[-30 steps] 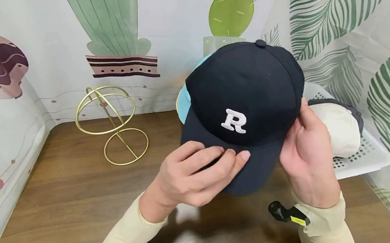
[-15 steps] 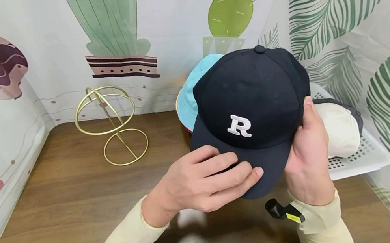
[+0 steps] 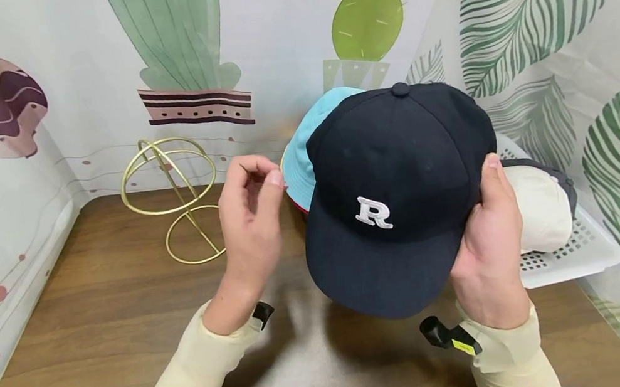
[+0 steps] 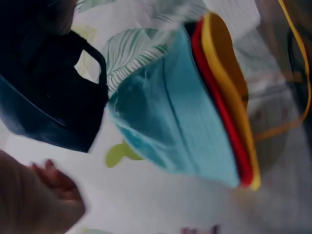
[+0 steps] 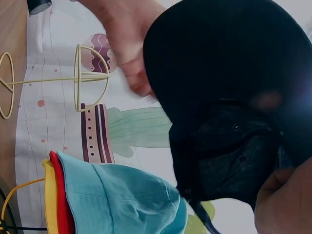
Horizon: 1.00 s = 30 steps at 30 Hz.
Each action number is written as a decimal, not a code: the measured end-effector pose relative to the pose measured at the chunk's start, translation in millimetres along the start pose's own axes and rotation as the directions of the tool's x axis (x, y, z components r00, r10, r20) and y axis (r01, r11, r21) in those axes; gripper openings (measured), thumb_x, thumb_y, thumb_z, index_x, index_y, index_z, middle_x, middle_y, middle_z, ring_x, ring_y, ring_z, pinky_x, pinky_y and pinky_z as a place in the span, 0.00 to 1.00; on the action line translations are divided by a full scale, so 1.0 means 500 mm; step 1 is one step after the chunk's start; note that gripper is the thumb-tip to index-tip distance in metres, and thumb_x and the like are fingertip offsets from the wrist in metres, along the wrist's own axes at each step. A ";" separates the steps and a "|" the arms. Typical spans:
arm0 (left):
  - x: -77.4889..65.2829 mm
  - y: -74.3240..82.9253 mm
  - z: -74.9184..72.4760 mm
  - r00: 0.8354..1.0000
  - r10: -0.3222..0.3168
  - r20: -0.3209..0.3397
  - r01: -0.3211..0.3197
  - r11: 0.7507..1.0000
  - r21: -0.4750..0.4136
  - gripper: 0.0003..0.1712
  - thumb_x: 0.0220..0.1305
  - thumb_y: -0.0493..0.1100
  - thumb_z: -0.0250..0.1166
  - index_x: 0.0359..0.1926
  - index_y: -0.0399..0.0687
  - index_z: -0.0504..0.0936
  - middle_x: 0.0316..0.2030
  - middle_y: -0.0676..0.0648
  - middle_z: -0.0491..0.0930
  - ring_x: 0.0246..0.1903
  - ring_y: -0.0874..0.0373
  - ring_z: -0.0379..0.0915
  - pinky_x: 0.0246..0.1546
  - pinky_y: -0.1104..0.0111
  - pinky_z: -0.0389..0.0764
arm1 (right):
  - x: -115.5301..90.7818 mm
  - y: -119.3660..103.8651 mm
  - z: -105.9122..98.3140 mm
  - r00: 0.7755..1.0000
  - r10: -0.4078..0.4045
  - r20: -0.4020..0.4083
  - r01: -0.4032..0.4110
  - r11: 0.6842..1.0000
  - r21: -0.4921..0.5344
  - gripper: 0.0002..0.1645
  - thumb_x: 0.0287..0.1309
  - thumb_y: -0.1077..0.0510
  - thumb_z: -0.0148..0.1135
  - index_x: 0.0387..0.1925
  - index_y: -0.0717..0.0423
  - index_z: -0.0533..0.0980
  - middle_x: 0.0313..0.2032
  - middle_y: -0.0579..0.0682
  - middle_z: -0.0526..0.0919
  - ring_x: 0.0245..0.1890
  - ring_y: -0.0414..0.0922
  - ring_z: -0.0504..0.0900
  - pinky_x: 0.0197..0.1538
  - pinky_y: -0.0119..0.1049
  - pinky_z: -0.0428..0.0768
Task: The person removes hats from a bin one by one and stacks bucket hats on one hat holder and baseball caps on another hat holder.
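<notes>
A navy baseball cap (image 3: 404, 152) with a white letter R on its front is held up over the table, brim toward me and tilted down. My right hand (image 3: 488, 247) grips it at the right side, thumb outside; the right wrist view shows the dark inside of the cap (image 5: 219, 146). Free of the cap, my left hand (image 3: 250, 218) is raised to its left with loosely bent fingers and nothing in them. Behind the cap, partly covered, is a light blue bucket hat (image 3: 303, 156), stacked over red and yellow hats (image 4: 226, 92) in the left wrist view.
A gold wire hat stand (image 3: 173, 182) of rings stands at the back left, partly behind the left hand. At the right, a white perforated basket (image 3: 594, 252) holds a cream cap (image 3: 541, 207) and a dark one. Wood-grain table (image 3: 101, 316); patterned cloth walls behind.
My left hand has let go of the brim and moved up and left. The cap has sunk slightly, its whole brim now showing, while my right hand keeps its grip.
</notes>
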<state>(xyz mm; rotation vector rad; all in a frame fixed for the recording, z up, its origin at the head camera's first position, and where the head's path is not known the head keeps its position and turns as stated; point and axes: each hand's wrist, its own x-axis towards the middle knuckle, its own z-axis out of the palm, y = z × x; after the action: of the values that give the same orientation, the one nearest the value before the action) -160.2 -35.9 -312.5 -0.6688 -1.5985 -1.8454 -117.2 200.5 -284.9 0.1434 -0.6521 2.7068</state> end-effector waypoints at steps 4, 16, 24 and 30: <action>0.011 -0.022 -0.011 0.893 -0.432 0.121 0.447 0.882 -0.148 0.19 0.81 0.48 0.50 0.53 0.34 0.76 0.43 0.42 0.77 0.43 0.50 0.78 0.45 0.65 0.81 | -0.001 0.002 0.000 1.000 0.008 0.007 -0.009 0.999 0.051 0.21 0.81 0.60 0.53 0.67 0.65 0.73 0.51 0.55 0.86 0.46 0.47 0.88 0.51 0.36 0.86; 0.012 -0.009 -0.009 0.805 -0.522 0.280 0.589 0.656 -0.471 0.24 0.87 0.57 0.45 0.43 0.45 0.78 0.37 0.49 0.79 0.34 0.58 0.77 0.36 0.70 0.82 | -0.005 0.015 -0.004 0.996 0.058 0.071 -0.048 0.989 -0.141 0.21 0.82 0.57 0.51 0.66 0.64 0.73 0.52 0.52 0.85 0.48 0.43 0.86 0.54 0.31 0.83; 0.013 -0.002 -0.020 0.847 -0.497 0.188 0.526 0.733 -0.432 0.20 0.85 0.53 0.51 0.40 0.46 0.81 0.30 0.51 0.80 0.30 0.61 0.80 0.32 0.71 0.82 | -0.001 0.046 -0.006 0.983 0.071 0.167 -0.020 0.956 -0.293 0.16 0.82 0.61 0.50 0.31 0.55 0.71 0.25 0.43 0.70 0.27 0.37 0.76 0.33 0.27 0.77; 0.014 0.002 -0.027 0.895 -0.431 0.110 0.439 0.812 -0.386 0.18 0.85 0.50 0.54 0.36 0.47 0.79 0.28 0.51 0.77 0.28 0.61 0.77 0.29 0.72 0.78 | -0.004 0.070 -0.007 0.983 -0.004 0.183 0.081 0.905 -0.418 0.19 0.83 0.61 0.47 0.30 0.54 0.73 0.26 0.44 0.70 0.27 0.38 0.74 0.32 0.26 0.75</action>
<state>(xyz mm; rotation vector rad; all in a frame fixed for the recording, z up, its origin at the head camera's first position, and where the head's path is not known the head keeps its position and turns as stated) -164.0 -50.0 -308.8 -0.5111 -1.4775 -2.5620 -128.1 172.6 -302.9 0.2863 -1.2580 2.4566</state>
